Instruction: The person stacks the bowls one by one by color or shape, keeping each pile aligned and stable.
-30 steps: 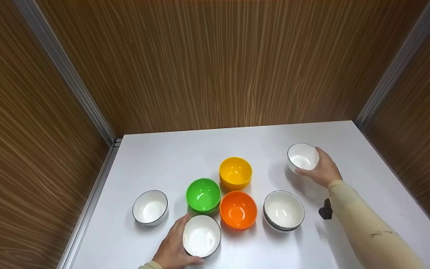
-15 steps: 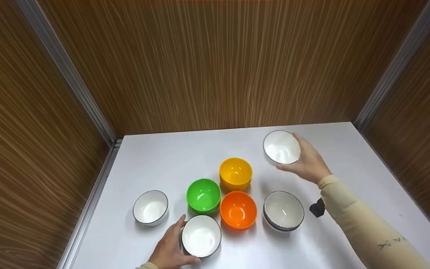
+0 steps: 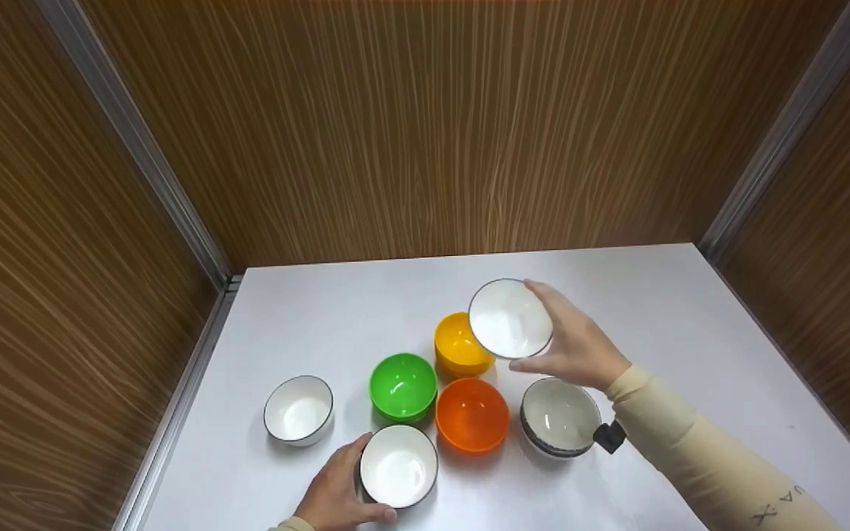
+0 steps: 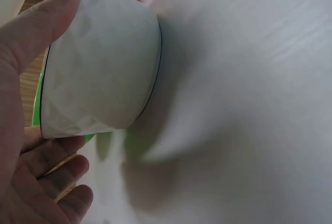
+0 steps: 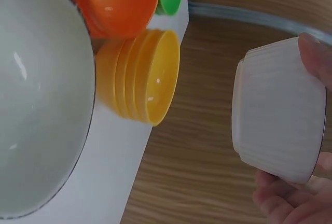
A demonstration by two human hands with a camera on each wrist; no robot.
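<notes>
My right hand holds a white bowl with a thin dark rim, thumb on the near side and fingers at the far side. The bowl is in the air and overlaps the yellow bowls in the head view; its ribbed outside shows in the right wrist view. At the front, my left hand grips another dark-rimmed white bowl standing on the table. From the left wrist, its faceted side is visible between thumb and index finger, the other fingers loosely bent below.
Green bowls and orange bowls stand in stacks just beyond the left hand's bowl. A speckle-rimmed white stack is under the right wrist, and a lone white bowl at the left. Wood-grain panels enclose the white table.
My right hand has carried its white bowl leftward from the far right, over to the yellow stack. My left hand stays at its bowl, almost unmoved.
</notes>
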